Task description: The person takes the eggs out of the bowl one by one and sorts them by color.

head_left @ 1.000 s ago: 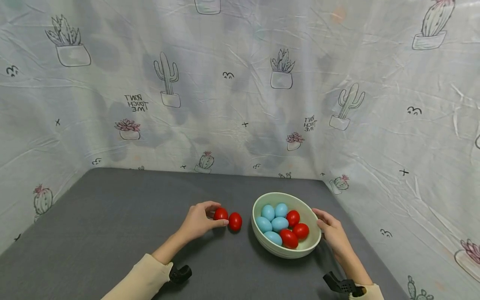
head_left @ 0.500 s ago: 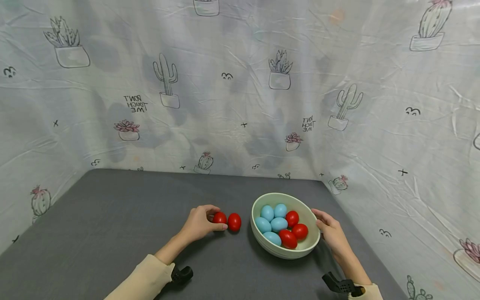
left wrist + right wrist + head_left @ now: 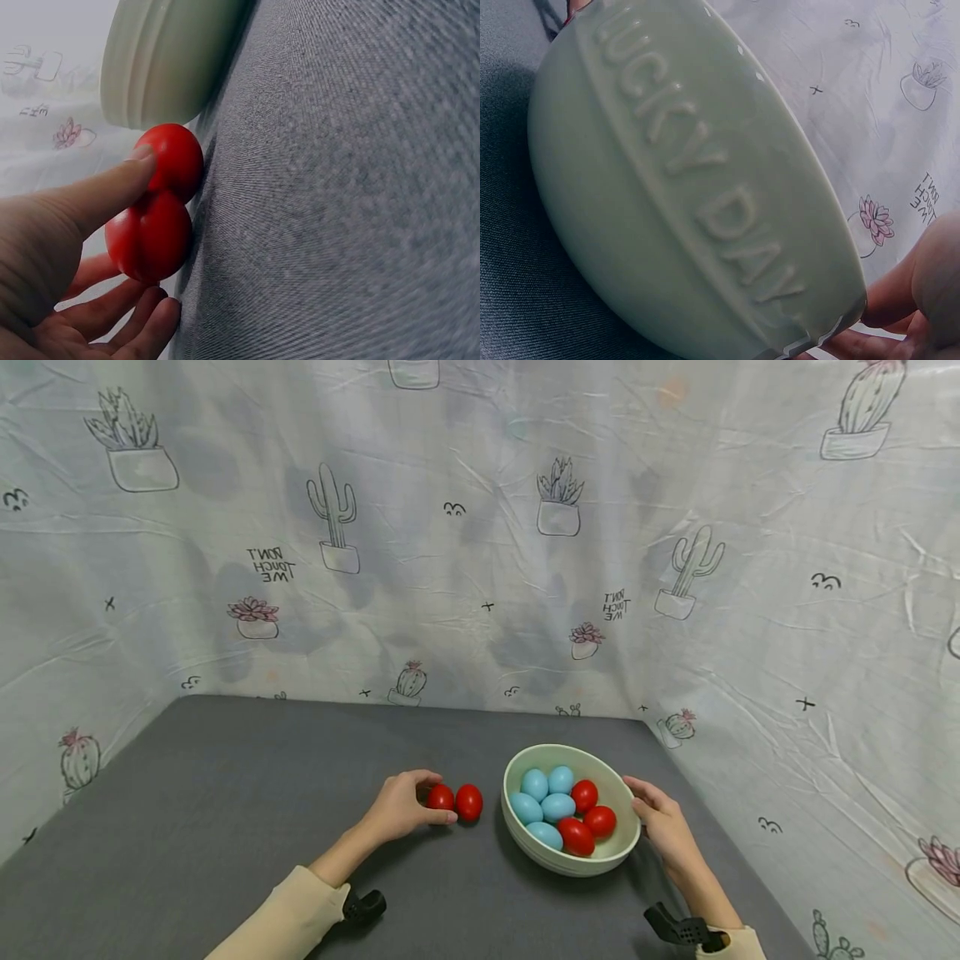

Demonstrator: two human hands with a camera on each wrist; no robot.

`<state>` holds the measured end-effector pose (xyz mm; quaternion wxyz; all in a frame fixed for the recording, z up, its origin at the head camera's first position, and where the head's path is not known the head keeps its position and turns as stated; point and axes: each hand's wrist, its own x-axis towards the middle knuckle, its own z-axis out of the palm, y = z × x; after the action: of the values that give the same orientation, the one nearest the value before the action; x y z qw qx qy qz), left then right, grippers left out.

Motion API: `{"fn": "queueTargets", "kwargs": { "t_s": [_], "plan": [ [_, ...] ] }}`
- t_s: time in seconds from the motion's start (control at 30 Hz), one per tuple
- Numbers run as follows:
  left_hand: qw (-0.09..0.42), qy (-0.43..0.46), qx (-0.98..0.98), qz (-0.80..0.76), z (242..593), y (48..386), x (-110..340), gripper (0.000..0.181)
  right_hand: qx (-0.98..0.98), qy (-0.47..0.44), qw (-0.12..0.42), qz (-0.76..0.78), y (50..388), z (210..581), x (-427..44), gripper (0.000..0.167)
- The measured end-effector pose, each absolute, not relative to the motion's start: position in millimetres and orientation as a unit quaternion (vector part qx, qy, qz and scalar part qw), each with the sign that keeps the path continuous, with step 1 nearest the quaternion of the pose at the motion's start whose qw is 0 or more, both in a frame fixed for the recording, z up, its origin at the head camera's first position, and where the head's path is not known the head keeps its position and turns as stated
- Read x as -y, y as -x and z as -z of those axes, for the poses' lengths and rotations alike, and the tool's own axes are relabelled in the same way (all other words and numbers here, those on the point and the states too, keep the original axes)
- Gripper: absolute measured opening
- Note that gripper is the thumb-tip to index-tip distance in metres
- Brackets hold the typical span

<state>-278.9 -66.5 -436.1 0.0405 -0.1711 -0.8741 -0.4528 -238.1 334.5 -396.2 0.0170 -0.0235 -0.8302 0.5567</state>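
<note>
My left hand (image 3: 401, 806) has its thumb and fingers around a red egg (image 3: 440, 797) on the table. In the left wrist view, the thumb lies against the red eggs and the fingers are behind them. A second red egg (image 3: 469, 802) sits right beside the first, towards the bowl. My right hand (image 3: 663, 827) holds the pale green bowl (image 3: 551, 858) by its right rim. Inside the bowl lie several blue eggs (image 3: 558, 807) and 3 red eggs (image 3: 576, 837). Raised letters reading LUCKY DAY run along the bowl's side (image 3: 682, 142) in the right wrist view.
A dark grey cloth (image 3: 262, 777) covers the table. Behind and beside it hangs a pale curtain (image 3: 450, 568) printed with potted cacti. Black wrist cameras (image 3: 363, 906) are worn on both arms.
My left hand has lowered slightly, its thumb and fingers settling around the left red egg. My right hand and the bowl have stayed in place.
</note>
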Motion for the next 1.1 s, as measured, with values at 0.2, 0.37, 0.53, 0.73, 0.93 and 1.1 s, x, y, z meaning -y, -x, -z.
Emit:
{"fn": "queueTargets", "kwargs": {
  "t_s": [0.2, 0.37, 0.53, 0.73, 0.93, 1.1],
  "plan": [
    [0.027, 0.183, 0.872, 0.454, 437, 281, 67, 0.071, 0.830, 0.023, 0.021, -0.556, 238, 395, -334, 0.040],
    [0.018, 0.181, 0.872, 0.454, 435, 281, 69, 0.074, 0.830, 0.021, 0.023, -0.557, 239, 396, -334, 0.040],
    [0.009, 0.183, 0.873, 0.452, 433, 280, 70, 0.077, 0.830, 0.021, 0.023, -0.557, 239, 396, -333, 0.040],
    [-0.005, 0.186, 0.872, 0.453, 430, 280, 73, 0.079, 0.829, 0.020, 0.024, -0.558, 238, 396, -333, 0.040],
    [-0.007, 0.180, 0.866, 0.466, 420, 278, 74, 0.077, 0.831, 0.022, 0.026, -0.556, 237, 395, -334, 0.040],
    [0.002, 0.194, 0.841, 0.505, 406, 274, 69, 0.070, 0.832, 0.024, 0.024, -0.554, 235, 394, -335, 0.040]
  ]
}}
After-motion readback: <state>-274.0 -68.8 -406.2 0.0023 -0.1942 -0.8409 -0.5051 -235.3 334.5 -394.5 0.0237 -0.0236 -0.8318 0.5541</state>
